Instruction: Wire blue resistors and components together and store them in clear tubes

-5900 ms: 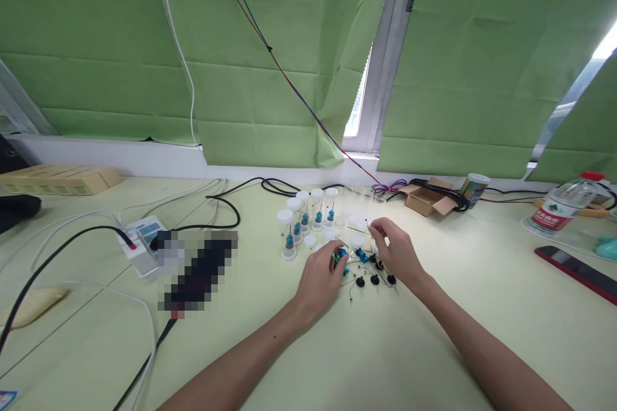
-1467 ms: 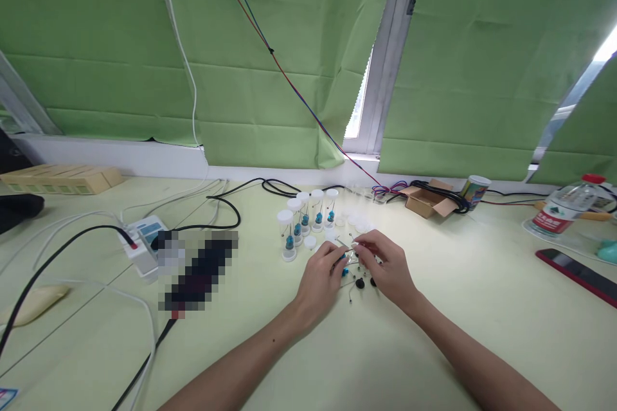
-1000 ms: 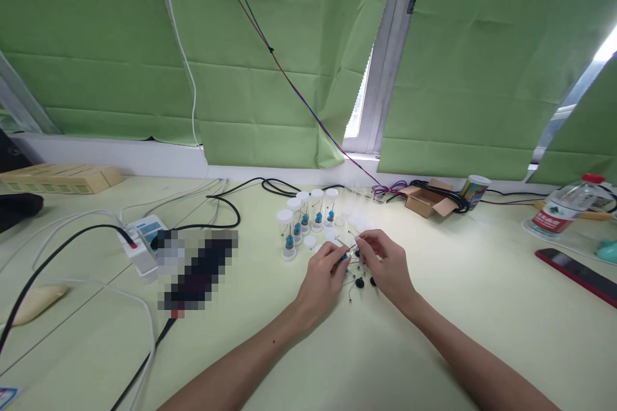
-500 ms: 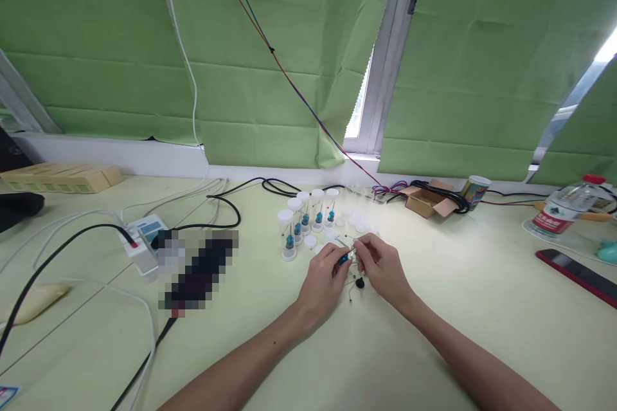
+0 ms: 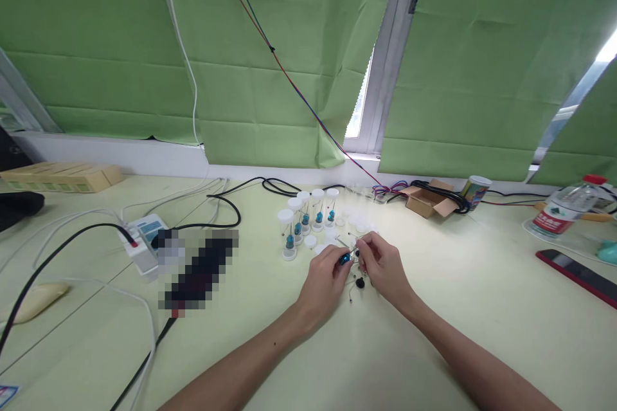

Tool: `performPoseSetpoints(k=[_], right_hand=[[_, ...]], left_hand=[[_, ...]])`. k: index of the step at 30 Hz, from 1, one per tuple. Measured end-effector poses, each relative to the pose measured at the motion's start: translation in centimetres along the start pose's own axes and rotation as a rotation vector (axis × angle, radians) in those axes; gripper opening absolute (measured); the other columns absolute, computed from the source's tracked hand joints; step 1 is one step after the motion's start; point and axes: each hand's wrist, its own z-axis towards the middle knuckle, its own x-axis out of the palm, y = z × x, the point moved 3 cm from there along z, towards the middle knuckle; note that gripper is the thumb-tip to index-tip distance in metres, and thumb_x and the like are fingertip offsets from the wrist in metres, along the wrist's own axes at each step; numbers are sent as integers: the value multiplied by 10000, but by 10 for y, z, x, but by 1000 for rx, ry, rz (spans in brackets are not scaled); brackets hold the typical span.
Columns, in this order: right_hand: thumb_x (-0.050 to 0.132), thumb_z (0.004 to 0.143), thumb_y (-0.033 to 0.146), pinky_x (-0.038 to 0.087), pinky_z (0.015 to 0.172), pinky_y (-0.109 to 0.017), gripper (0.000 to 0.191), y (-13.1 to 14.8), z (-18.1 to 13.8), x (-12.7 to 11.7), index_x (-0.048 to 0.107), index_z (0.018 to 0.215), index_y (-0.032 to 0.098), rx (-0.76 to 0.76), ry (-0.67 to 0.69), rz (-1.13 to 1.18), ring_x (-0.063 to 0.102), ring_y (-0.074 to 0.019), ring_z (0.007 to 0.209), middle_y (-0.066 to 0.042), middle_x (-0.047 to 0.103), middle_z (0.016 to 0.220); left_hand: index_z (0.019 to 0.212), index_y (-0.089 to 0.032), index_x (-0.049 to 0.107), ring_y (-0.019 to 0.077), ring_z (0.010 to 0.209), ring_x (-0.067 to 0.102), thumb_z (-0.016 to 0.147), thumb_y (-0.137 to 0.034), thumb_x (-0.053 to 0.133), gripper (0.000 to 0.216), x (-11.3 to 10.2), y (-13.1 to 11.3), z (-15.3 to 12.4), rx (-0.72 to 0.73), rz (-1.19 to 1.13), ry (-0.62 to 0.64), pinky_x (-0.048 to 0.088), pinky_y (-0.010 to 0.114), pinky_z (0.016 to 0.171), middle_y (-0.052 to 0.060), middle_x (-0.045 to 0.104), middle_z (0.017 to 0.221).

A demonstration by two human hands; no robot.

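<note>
My left hand [image 5: 326, 277] is closed, with a small shiny blue part [image 5: 344, 259] pinched between thumb and fingers. Fingertips together, my right hand [image 5: 382, 264] meets it from the other side, closed on a thin metal-looking piece [image 5: 355, 249] too small to name. Under the hands lie several thin-stemmed pieces, one with a round black end [image 5: 360, 283]. Left of and behind the hands stand several clear tubes with white caps [image 5: 285, 215], each with a blue part [image 5: 289, 242] inside. Loose white caps [image 5: 310, 242] lie beside them, partly hidden by my left hand.
Behind the hands is a cluster of clear plastic pieces [image 5: 359, 223]. An open cardboard box [image 5: 427, 203], a can [image 5: 475, 192], a water bottle [image 5: 562, 208] and a phone [image 5: 578, 274] are to the right. A power strip [image 5: 144, 247] and cables lie left.
The blue part has turned slightly in my left fingers and shows more of its shiny side. My right fingertips have shifted a little; both arms stay almost in place.
</note>
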Motion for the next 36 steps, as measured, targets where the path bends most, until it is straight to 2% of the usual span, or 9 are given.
performPoseSetpoints(k=[18, 36], right_hand=[[472, 951, 381, 383, 488, -240, 261, 0, 1, 1, 463, 747, 218, 9, 20, -33, 445, -111, 451, 63, 446, 524], [470, 954, 370, 369, 501, -247, 258, 0, 1, 1, 476, 749, 214, -8, 20, -64, 445, -114, 474, 54, 457, 553]], left_hand=[[982, -202, 642, 143, 772, 563, 921, -192, 518, 139, 1, -1, 0, 30, -8, 11, 454, 263, 694, 30, 620, 887], [1041, -220, 652, 155, 788, 577, 922, -194, 513, 185, 1, 0, -1, 38, -13, 18, 471, 281, 699, 40, 610, 907]])
